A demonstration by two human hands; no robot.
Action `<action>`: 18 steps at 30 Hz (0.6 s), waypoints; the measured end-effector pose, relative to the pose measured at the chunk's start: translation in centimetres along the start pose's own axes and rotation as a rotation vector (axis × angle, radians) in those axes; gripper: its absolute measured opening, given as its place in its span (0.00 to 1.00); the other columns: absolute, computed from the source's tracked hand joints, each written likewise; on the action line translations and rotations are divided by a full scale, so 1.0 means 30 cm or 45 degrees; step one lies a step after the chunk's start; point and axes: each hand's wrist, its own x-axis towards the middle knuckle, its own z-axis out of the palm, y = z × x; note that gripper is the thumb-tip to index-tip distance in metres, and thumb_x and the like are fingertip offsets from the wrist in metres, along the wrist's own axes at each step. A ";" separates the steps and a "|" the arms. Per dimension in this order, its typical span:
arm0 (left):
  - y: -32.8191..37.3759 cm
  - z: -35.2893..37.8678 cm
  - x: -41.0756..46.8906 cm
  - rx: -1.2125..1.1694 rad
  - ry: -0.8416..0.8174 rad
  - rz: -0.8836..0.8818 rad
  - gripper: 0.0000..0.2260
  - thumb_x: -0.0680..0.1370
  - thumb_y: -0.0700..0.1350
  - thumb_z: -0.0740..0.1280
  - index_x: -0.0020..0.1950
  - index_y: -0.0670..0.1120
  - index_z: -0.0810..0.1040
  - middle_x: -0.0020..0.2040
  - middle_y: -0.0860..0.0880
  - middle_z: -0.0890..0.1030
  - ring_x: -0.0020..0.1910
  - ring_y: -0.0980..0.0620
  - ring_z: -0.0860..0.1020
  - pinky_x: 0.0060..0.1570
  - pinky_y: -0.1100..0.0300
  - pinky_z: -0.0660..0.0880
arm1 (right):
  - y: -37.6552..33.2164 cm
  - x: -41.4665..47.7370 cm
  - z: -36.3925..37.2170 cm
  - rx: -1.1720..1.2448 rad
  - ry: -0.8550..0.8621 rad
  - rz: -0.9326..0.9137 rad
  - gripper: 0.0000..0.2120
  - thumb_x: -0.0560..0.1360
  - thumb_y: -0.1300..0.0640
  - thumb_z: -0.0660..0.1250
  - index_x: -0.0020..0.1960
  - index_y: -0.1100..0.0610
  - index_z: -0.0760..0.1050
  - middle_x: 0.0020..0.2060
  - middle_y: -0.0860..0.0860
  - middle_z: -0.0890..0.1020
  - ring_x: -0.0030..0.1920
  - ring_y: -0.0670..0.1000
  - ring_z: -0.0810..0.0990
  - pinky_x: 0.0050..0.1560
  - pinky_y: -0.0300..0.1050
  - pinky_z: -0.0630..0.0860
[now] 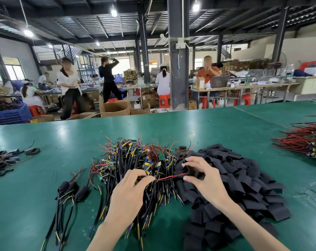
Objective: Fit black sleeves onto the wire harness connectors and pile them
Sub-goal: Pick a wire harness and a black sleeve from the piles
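Green bench [45,134], left to right. Far out at 9 o'clock from the main heap: small clump [5,158] of wires and black bits, too blurred to sort. Closer in, at 8 o'clock of the heap: three sleeved harnesses [72,191] side by side, touching, leads trailing toward 6. Centre: harness heap [131,160], black/yellow/blue/red leads with small green boards, unsleeved. Left hand [128,192] sits over the heap's 6 o'clock side, fingers [144,178] clenched in a pinch on a red wire [170,177] near its ring terminal. Wire runs toward 3 o'clock, straight to the right hand [202,178]. Right thumb and forefinger curl round one black sleeve [190,172], grasping it over the 9 o'clock edge of the sleeve pile [244,187]. Wire end meets the sleeve; can't tell if it is inside. Sleeve pile touches the heap's 3 o'clock side and spreads toward 5. Yellow rubber band [169,137] at 12 of the heap, apart. Far at 2 o'clock: second heap [305,142], mostly red wires, well apart, cut by the frame edge.
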 end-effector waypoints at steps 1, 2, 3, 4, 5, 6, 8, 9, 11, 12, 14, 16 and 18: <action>0.000 0.002 -0.001 -0.039 -0.035 -0.016 0.21 0.63 0.26 0.74 0.50 0.46 0.83 0.50 0.54 0.70 0.46 0.55 0.72 0.29 0.59 0.77 | -0.005 -0.001 -0.003 -0.198 0.004 -0.122 0.24 0.64 0.66 0.76 0.56 0.50 0.76 0.51 0.36 0.81 0.55 0.41 0.78 0.59 0.33 0.68; -0.001 0.007 -0.003 -0.081 -0.069 -0.037 0.18 0.67 0.29 0.73 0.52 0.48 0.82 0.50 0.54 0.71 0.46 0.56 0.73 0.33 0.57 0.78 | -0.009 0.000 -0.006 -0.441 0.008 -0.286 0.24 0.63 0.66 0.77 0.56 0.52 0.77 0.52 0.37 0.80 0.55 0.44 0.77 0.61 0.36 0.66; 0.000 0.011 -0.007 -0.142 -0.102 -0.067 0.15 0.72 0.33 0.71 0.54 0.49 0.81 0.51 0.55 0.72 0.47 0.59 0.73 0.39 0.59 0.78 | -0.011 0.001 -0.007 -0.667 -0.003 -0.460 0.24 0.62 0.66 0.78 0.56 0.54 0.77 0.51 0.41 0.81 0.54 0.46 0.77 0.62 0.40 0.65; 0.005 0.014 -0.009 -0.235 -0.140 -0.104 0.13 0.76 0.37 0.68 0.57 0.51 0.79 0.53 0.56 0.72 0.48 0.61 0.73 0.46 0.64 0.75 | -0.015 0.001 -0.003 -0.841 -0.024 -0.600 0.25 0.61 0.65 0.78 0.56 0.55 0.77 0.49 0.44 0.82 0.53 0.48 0.77 0.62 0.44 0.65; 0.012 0.019 -0.011 -0.339 -0.195 -0.134 0.13 0.78 0.40 0.66 0.60 0.54 0.76 0.55 0.58 0.70 0.50 0.62 0.72 0.51 0.69 0.70 | -0.021 -0.003 0.006 -0.939 -0.060 -0.685 0.26 0.60 0.65 0.78 0.56 0.55 0.76 0.48 0.45 0.82 0.53 0.48 0.77 0.63 0.47 0.65; 0.020 0.025 -0.011 -0.430 -0.257 -0.163 0.17 0.78 0.39 0.65 0.62 0.57 0.72 0.57 0.59 0.68 0.51 0.61 0.72 0.54 0.73 0.67 | -0.029 -0.008 0.020 -0.981 -0.094 -0.730 0.26 0.60 0.64 0.77 0.56 0.54 0.75 0.48 0.46 0.82 0.54 0.48 0.77 0.65 0.48 0.64; 0.032 0.042 -0.009 -0.552 -0.333 -0.234 0.26 0.77 0.34 0.63 0.65 0.61 0.63 0.60 0.58 0.65 0.52 0.60 0.72 0.56 0.73 0.66 | -0.044 -0.019 0.057 -0.995 -0.138 -0.774 0.27 0.60 0.63 0.76 0.56 0.54 0.73 0.47 0.45 0.81 0.54 0.48 0.75 0.65 0.46 0.63; 0.038 0.049 -0.008 -0.604 -0.334 -0.290 0.28 0.77 0.32 0.62 0.65 0.61 0.62 0.59 0.57 0.66 0.53 0.58 0.73 0.56 0.70 0.68 | -0.050 -0.027 0.076 -0.986 -0.161 -0.782 0.27 0.60 0.63 0.77 0.56 0.54 0.72 0.46 0.45 0.81 0.53 0.48 0.75 0.64 0.45 0.64; 0.050 0.053 -0.004 -0.762 -0.314 -0.458 0.26 0.77 0.30 0.63 0.62 0.60 0.64 0.55 0.51 0.71 0.48 0.55 0.76 0.51 0.65 0.75 | -0.059 -0.045 0.102 -0.945 -0.208 -0.746 0.27 0.61 0.62 0.78 0.56 0.54 0.72 0.45 0.46 0.81 0.51 0.49 0.76 0.56 0.43 0.69; 0.054 0.053 -0.001 -0.843 -0.296 -0.534 0.26 0.76 0.30 0.64 0.61 0.59 0.66 0.52 0.48 0.73 0.44 0.55 0.78 0.46 0.64 0.77 | -0.064 -0.052 0.106 -0.915 -0.230 -0.705 0.26 0.62 0.62 0.78 0.56 0.55 0.72 0.45 0.47 0.81 0.49 0.50 0.77 0.52 0.43 0.72; 0.059 0.051 0.002 -0.954 -0.256 -0.652 0.22 0.75 0.30 0.66 0.58 0.55 0.70 0.49 0.45 0.75 0.37 0.56 0.78 0.39 0.63 0.78 | -0.068 -0.061 0.105 -0.792 -0.263 -0.595 0.21 0.66 0.63 0.76 0.56 0.56 0.73 0.46 0.49 0.80 0.49 0.52 0.78 0.46 0.44 0.76; 0.063 0.049 0.004 -1.081 -0.229 -0.763 0.17 0.74 0.30 0.68 0.56 0.49 0.73 0.47 0.44 0.77 0.35 0.57 0.77 0.35 0.61 0.79 | -0.066 -0.065 0.099 -0.641 -0.262 -0.488 0.18 0.68 0.63 0.73 0.56 0.58 0.75 0.50 0.50 0.80 0.51 0.53 0.78 0.50 0.43 0.73; 0.065 0.050 0.007 -1.185 -0.227 -0.840 0.11 0.73 0.30 0.69 0.52 0.43 0.76 0.45 0.42 0.78 0.35 0.58 0.77 0.33 0.61 0.78 | -0.064 -0.062 0.095 -0.517 -0.226 -0.379 0.17 0.69 0.63 0.72 0.57 0.58 0.76 0.52 0.51 0.79 0.52 0.52 0.77 0.54 0.36 0.69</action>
